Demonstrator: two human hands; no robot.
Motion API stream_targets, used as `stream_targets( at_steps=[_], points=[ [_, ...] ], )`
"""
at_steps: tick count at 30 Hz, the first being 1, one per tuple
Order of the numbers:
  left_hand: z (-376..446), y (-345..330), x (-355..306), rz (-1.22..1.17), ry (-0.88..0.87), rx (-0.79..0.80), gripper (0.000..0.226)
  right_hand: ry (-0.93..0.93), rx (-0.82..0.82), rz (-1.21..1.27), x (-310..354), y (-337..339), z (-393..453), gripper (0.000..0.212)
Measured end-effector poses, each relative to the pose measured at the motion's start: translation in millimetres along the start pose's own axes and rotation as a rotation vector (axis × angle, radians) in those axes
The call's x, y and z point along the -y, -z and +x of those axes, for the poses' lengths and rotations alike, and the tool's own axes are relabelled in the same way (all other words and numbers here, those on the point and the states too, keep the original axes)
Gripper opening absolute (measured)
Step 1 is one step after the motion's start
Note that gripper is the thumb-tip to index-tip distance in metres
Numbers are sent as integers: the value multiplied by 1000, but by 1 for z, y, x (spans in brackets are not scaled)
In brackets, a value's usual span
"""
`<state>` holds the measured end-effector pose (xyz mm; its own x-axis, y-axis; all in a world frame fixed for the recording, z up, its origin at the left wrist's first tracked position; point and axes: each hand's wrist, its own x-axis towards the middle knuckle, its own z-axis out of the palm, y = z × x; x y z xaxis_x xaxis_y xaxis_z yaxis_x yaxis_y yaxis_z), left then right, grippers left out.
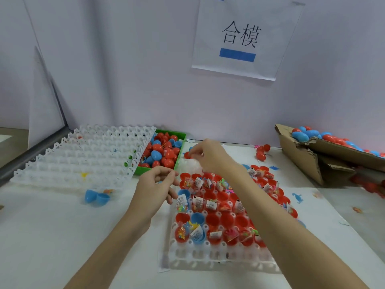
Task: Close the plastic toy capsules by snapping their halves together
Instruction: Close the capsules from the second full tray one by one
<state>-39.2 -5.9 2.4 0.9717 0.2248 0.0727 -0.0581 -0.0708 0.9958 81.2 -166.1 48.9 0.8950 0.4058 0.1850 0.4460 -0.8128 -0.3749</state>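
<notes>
Far from finished, by the look of it. Open capsule halves [220,220], mostly red with a few blue, fill the white tray [218,261] on the table [62,236], just below and nearer than both hands; most carry small packeted toys and none there looks capped. Closed capsules piled in the green bin [180,134], just beyond the left hand and left of the right, and more in the cardboard box [300,161] far off to the right: probably the finished stock. One opened blue capsule [96,197] lying loose, well left of the left hand, beside a stack of white trays [83,155].

Right hand [208,156] stretched forward past the tray's far edge, palm down, wrist dropped, grip narrow with fingertips gathered at a red piece [187,155]; touching it for certain, but pinched or merely fingered cannot be told. Left hand [155,184] hovering at the tray's near-left corner, forearm angled in from below, fingers loosely curled, thumb toward forefinger; a speck of blue shows within, too small to name, so holding or empty cannot be told.
</notes>
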Motion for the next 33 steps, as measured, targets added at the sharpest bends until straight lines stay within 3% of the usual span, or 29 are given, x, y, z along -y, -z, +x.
stream_targets(
  at_steps=[2,8,24,27,33],
  points=[
    [1,0,1,-1,12,-3,16,-74,-48,-73,-14,7,10,27],
    [2,0,2,-23,23,9,17,-59,156,-175,-42,11,13,22],
    [0,2,-3,-5,19,18,15,-85,-14,-72,-49,12,12,16],
    [-1,2,-4,63,-60,10,5,-96,-36,-12,-45,22,10,15],
    [-8,-5,-6,178,-302,164,36,-85,6,202,-22,40,-26,6]
  ],
)
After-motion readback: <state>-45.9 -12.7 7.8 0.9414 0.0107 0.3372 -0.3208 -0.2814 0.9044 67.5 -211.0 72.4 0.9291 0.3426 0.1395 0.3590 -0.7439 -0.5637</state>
